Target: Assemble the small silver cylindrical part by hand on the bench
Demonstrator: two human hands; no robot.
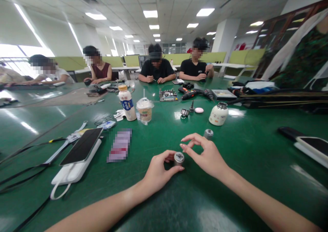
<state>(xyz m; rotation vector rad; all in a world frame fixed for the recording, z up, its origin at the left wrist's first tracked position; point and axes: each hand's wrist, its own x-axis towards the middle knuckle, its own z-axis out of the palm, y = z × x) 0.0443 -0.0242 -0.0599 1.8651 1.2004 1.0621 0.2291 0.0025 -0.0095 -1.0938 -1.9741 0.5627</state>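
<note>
My left hand [160, 168] wraps its thumb and fingers around a small metal cylinder [179, 159], upright on the green table, which looks like a small motor with a round, marked top face. Just right of and above it hovers my right hand [203, 153], fingers curved. Its thumb and fingertips are close together but look apart, and nothing shows between them. A second similar metal cylinder [208, 133] stands behind the right hand, its lower part partly hidden by that hand.
Left lie a phone [83, 146] on a white power bank [78, 165] and a pixelated purple item [120, 144]. Farther back stand a bottle [127, 103], a lidded cup [145, 110] and a white jar [218, 114]. A circuit board [168, 95] and power drills [189, 94] lie beyond; several people sit opposite.
</note>
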